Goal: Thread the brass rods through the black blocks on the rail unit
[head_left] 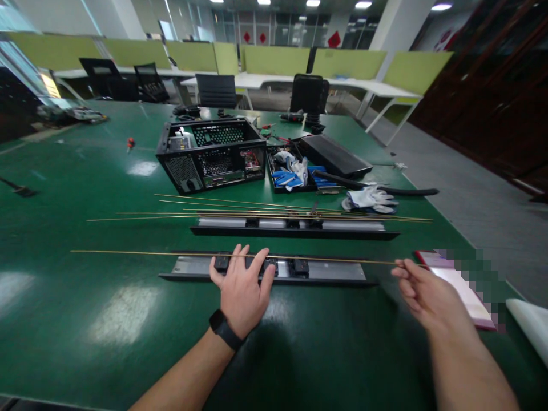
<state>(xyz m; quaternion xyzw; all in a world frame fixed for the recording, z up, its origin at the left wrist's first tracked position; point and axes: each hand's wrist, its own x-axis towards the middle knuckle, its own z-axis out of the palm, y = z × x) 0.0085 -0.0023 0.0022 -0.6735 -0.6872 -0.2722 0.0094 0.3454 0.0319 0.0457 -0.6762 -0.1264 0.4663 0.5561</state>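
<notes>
One slender golden rod [145, 253], long metallic channel [336, 270]

A green table [325, 348] is topped by a computer case [212, 161]; before it two rails [334, 271] are laid, right of it a white glove [370, 198].

A person wears a black watch [225, 329] with dark case [217, 321] and matching band [233, 339], left wrist [236, 323] | left hand [245, 288] bare | right hand [423, 291] bare | both forearms [192, 371] uncovered

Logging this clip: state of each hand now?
Left hand: open, spread over the nearer long black-and-silver metal rail.
Right hand: closed, pinching a thin gold-coloured rod.
</notes>
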